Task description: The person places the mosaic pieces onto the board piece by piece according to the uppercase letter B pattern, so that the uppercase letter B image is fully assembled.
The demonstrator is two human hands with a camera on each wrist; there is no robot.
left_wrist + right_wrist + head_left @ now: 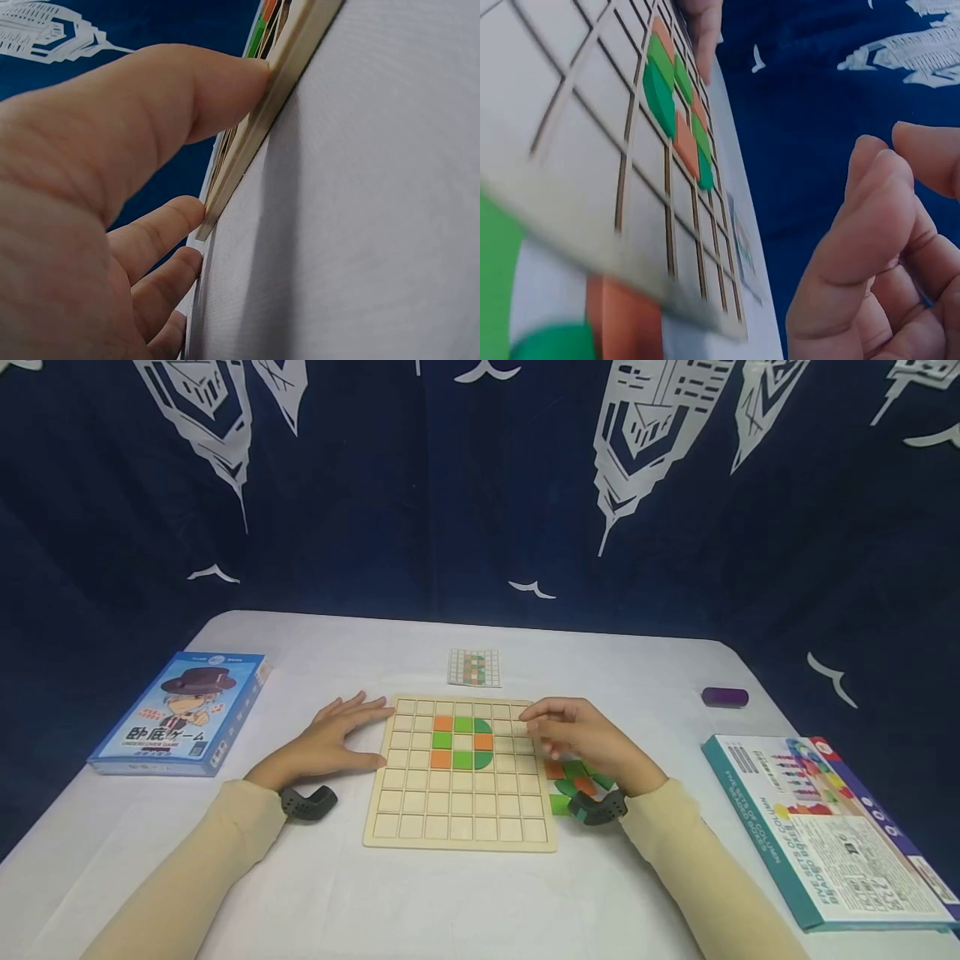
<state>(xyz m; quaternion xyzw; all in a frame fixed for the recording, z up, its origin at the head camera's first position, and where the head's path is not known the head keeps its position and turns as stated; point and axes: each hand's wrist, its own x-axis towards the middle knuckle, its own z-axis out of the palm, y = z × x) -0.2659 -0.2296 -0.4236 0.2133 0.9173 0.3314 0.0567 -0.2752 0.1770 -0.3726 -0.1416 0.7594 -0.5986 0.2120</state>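
A wooden grid board lies on the table, bearing orange squares, light green squares and dark green round-cornered pieces in a ring around one bare cell. My left hand is spread at the board's left side, thumb and fingertips against its edge. Over the right edge hovers my right hand, fingers loosely bent. In the right wrist view its thumb and fingertips come close together with nothing visible between them. Loose green and orange pieces lie beneath that hand, partly hidden.
A small pattern card lies beyond the board. To the left is a blue game box. On the right are a purple cylinder and a flat bead box. A dark blue printed curtain hangs behind the white table.
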